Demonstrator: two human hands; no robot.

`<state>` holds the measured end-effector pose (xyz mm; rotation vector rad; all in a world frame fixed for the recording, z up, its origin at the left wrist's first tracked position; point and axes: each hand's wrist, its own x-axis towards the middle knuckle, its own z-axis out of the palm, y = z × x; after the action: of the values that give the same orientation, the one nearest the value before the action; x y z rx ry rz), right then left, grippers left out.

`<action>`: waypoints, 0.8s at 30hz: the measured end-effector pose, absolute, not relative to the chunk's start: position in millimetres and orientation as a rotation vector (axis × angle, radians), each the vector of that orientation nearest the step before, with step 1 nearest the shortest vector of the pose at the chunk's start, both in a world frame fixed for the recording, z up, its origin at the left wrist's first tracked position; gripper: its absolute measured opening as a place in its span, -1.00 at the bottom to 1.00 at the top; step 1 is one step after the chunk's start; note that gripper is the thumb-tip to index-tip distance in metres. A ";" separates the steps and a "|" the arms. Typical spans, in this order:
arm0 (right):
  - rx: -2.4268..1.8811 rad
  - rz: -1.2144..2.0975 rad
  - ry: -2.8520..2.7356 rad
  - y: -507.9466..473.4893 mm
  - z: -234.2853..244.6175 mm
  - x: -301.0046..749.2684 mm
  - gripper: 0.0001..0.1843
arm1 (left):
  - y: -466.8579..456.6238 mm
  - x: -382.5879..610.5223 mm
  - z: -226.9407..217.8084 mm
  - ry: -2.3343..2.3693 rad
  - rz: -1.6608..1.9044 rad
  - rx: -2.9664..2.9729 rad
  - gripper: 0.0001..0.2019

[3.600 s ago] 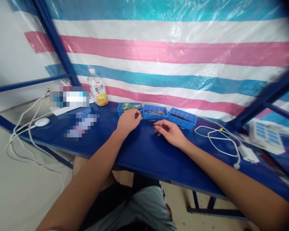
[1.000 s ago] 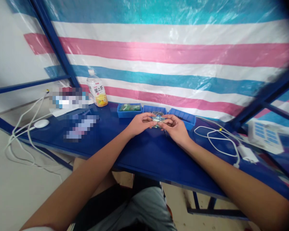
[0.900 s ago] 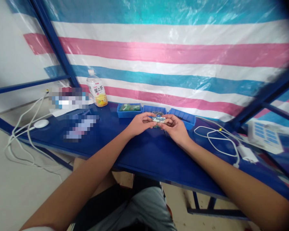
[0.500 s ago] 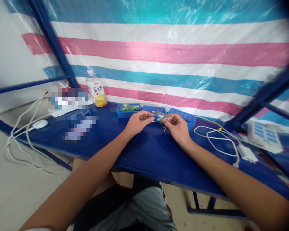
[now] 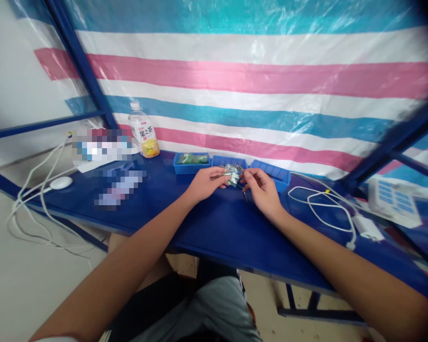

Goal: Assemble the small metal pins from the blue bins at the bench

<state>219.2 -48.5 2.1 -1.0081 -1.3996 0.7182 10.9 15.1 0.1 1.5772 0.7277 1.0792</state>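
A small green circuit board [image 5: 231,176] with shiny, pale patches is held between the thumb and fingers of my left hand [image 5: 207,184], just in front of the middle bin. My right hand [image 5: 264,191] sits at the board's right side with its thumb and fingertips pinched together; what lies between them is too small to make out. Below those fingertips hangs a thin lead with a dark end [image 5: 245,194]. The middle blue bin [image 5: 217,161] contains small metallic parts and is partly hidden by the board and my left hand.
A left blue bin [image 5: 190,168] holds green boards; a right blue bin [image 5: 282,179] stands beyond my right hand. At the back left is a drink bottle [image 5: 144,135]. White cables and an adapter [image 5: 368,228] lie right, a white mouse-like object [image 5: 61,183] left. The blue table [image 5: 214,232] ends near my lap.
The board has tipped so more of its shiny face shows. My right fingers have drawn slightly away from it to the right, while my left hand keeps hold.
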 end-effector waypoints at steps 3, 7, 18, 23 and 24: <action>-1.004 0.728 -1.382 -45.9 -1.4 217.8 -0.50 | 14.7 11.4 -0.3 0.714 1.091 1.552 -0.53; -0.958 0.787 -1.394 -45.6 -3.4 214.2 -0.41 | 13.4 10.1 0.5 0.702 1.074 1.587 -0.49; -1.000 0.835 -1.458 -46.6 -5.4 217.8 -0.60 | 10.4 8.6 3.8 0.706 1.039 1.594 -0.52; -0.992 0.895 -1.437 -48.2 -2.4 215.1 -0.56 | 9.4 7.8 5.4 0.736 1.029 1.582 -0.51; -0.982 0.898 -1.443 -48.5 -2.5 214.5 -0.56 | 9.0 7.6 5.7 0.717 1.027 1.580 -0.50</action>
<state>214.5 -48.5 -2.5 -0.9821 -1.4430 0.8983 7.6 9.0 5.7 1.5803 0.7169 1.0267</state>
